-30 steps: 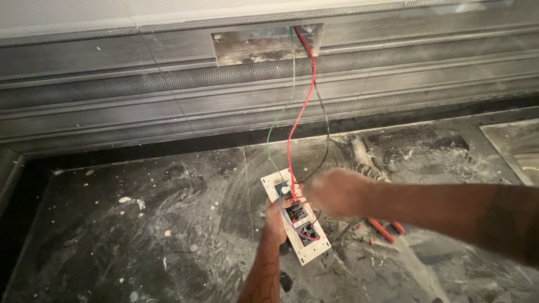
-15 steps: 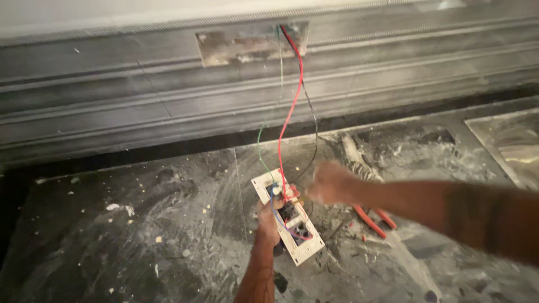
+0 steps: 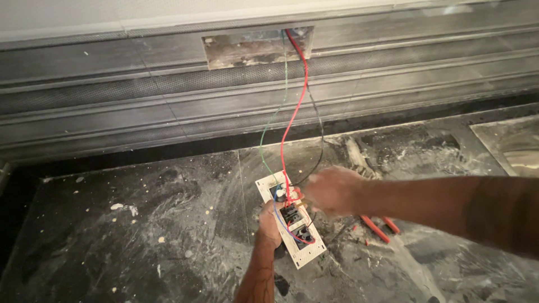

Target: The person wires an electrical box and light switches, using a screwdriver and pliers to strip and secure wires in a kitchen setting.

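Observation:
A white switch plate [image 3: 303,252] with dark modules on its back is held just above the dusty floor. My left hand [image 3: 269,224] grips its left edge from below. My right hand [image 3: 331,191], blurred, is at the plate's upper part where the wires join; what its fingers hold cannot be made out. A red wire [image 3: 296,106], a green wire [image 3: 275,118] and a black wire [image 3: 319,134] run from the plate up into a rectangular wall opening [image 3: 247,47].
Red-handled pliers [image 3: 377,229] lie on the floor under my right forearm. The dark floor [image 3: 140,224] is covered in plaster dust and chips. A grey moulded baseboard [image 3: 112,106] runs along the wall. A lighter floor tile [image 3: 514,146] sits far right.
The view has shifted slightly, the wall opening sliding left then right again. My right hand has stayed at the wire ends on the plate, moving a little; my left hand keeps its grip.

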